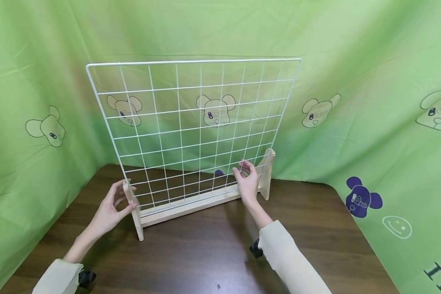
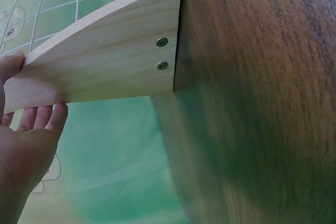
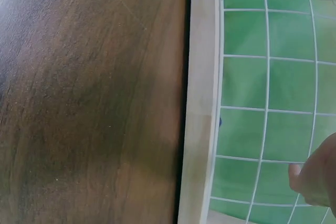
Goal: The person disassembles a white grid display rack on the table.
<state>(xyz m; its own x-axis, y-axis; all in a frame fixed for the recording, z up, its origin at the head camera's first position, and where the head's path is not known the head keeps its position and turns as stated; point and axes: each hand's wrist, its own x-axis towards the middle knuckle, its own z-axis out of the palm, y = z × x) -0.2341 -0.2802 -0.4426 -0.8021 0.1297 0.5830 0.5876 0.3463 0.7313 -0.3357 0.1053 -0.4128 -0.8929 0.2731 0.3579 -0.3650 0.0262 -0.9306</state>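
A white wire grid panel (image 1: pixel 193 61) stands upright, tilted back a little, in a pale wooden stand (image 1: pixel 191 210). My left hand (image 1: pixel 112 210) grips the stand's left side piece (image 1: pixel 135 216), thumb on the near edge and fingers at the far edge. Two metal bolts (image 2: pixel 162 42) show on that side piece in the left wrist view. Close to the grid's lower right, my right hand (image 1: pixel 248 185) has loosely bent fingers, with a gap between thumb and index finger. Beyond it stands the right side piece (image 1: pixel 266 175). Only part of the right hand (image 3: pixel 320 179) shows in the right wrist view.
The stand rests on a dark brown wooden table (image 1: pixel 206 253). Green cloth (image 1: pixel 353 134) printed with bear heads hangs behind the table and along its sides. A black wrist device (image 1: pixel 256 248) sits at the right sleeve, another (image 1: pixel 86 279) at the left.
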